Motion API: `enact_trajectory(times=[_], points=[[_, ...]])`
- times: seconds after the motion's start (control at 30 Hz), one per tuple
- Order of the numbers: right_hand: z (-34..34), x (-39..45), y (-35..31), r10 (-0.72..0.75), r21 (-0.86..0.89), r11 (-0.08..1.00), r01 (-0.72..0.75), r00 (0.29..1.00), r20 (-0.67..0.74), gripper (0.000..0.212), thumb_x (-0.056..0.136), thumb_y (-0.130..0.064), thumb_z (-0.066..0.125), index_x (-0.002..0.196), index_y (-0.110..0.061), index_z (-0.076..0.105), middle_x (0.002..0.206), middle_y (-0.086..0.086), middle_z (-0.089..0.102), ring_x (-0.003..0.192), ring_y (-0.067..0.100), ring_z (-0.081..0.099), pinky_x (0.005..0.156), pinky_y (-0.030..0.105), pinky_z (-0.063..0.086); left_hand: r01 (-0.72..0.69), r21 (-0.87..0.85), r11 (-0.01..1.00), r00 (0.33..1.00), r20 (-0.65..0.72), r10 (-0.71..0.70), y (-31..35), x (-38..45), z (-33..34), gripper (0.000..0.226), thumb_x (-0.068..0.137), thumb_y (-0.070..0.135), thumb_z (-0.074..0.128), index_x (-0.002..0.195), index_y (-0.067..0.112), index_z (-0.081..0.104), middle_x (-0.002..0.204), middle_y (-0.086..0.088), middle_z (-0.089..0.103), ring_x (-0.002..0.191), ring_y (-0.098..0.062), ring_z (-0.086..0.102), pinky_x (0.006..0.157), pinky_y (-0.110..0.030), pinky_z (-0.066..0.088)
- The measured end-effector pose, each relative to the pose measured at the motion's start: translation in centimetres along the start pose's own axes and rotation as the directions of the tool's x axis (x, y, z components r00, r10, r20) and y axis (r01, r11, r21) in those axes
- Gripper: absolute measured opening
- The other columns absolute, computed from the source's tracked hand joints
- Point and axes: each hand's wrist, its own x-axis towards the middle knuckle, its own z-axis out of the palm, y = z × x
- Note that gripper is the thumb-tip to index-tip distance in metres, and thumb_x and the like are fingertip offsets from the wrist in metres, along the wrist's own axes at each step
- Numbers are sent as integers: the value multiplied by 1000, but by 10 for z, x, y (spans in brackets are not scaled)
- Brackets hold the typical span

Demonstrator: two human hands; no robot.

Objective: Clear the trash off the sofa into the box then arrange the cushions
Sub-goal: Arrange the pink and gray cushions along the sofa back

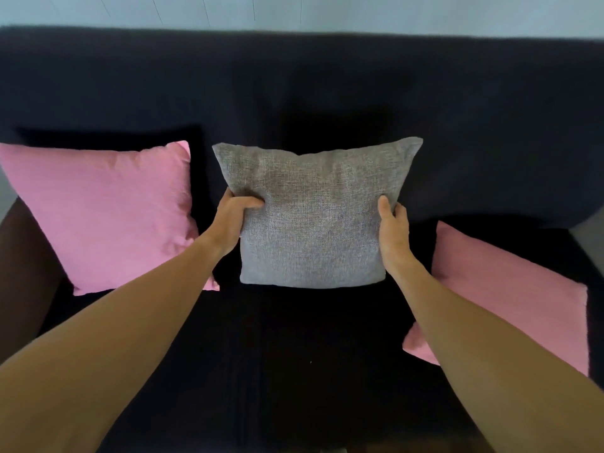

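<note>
A grey woven cushion (313, 214) stands upright in the middle of the dark sofa (327, 83), in front of the backrest. My left hand (233, 220) grips its left edge, thumb on the front. My right hand (394, 233) holds its right edge, fingers wrapped behind. A pink cushion (104, 214) leans upright against the backrest on the left. A second pink cushion (510, 295) lies flatter on the seat at the right, partly behind my right forearm. No trash or box is in view.
The sofa's left armrest (23, 273) runs along the left edge. A pale wall (294, 11) rises behind the backrest. The dark seat (294, 354) stretches in front of the grey cushion.
</note>
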Motion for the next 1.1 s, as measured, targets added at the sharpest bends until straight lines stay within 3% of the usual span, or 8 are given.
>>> enact_trajectory(times=[0.23,0.4,0.5,0.57,0.7,0.83,1.0,1.1], points=[[12,11,6,101,-83,992,-95,992,71,63,100,-50,43,152,-18,29,149,3,45,136,24,45,114,48,36,-17,75,997,999,-36,20,-1,7,5,57,57,7,59,112,22,54,104,3,68,98,-20,67,67,-37,53],[19,19,0,42,-9,999,-42,999,-1,61,100,-44,47,152,-17,32,149,3,46,136,22,46,115,46,36,-24,79,997,996,-83,31,1,17,3,56,70,14,62,124,23,50,113,3,66,100,-18,67,74,-42,57],[18,24,3,98,-59,994,-95,995,36,63,99,-49,45,154,-21,29,152,3,44,137,23,45,115,49,36,-59,136,989,988,-131,77,-2,20,5,55,81,15,64,133,15,45,114,2,63,100,-18,66,68,-31,55],[17,27,4,127,-96,988,-119,989,80,64,99,-49,44,155,-22,27,155,3,41,139,24,43,115,51,35,-82,178,981,978,-176,114,-6,22,8,57,84,14,65,137,10,41,121,-2,60,108,-21,64,79,-33,57],[9,27,1,86,-130,988,-78,994,62,61,100,-45,47,153,-21,30,152,3,44,136,23,45,114,47,37,-152,531,833,834,-384,397,-11,13,23,66,78,21,70,136,12,41,135,-12,45,117,-28,49,93,-38,45],[-13,30,-2,71,-182,981,-69,997,3,58,99,-43,49,150,-20,36,128,5,51,125,22,51,112,49,38,-308,810,499,654,-201,729,-14,-1,48,41,80,16,66,117,11,50,121,-14,49,104,-27,49,91,-34,42],[-64,37,-2,44,-241,969,-56,998,-54,37,96,-39,53,127,-18,56,122,2,63,110,23,61,101,45,50,-544,758,361,666,128,735,-26,-14,106,21,88,6,63,105,14,53,106,0,51,86,-13,51,76,-25,47],[-101,47,1,35,-255,966,-52,997,-69,33,94,-31,57,123,-16,60,109,2,66,88,18,63,80,35,53,-605,717,346,678,237,696,-37,-21,147,15,90,5,61,100,14,56,95,4,52,72,-5,47,64,-21,45]])
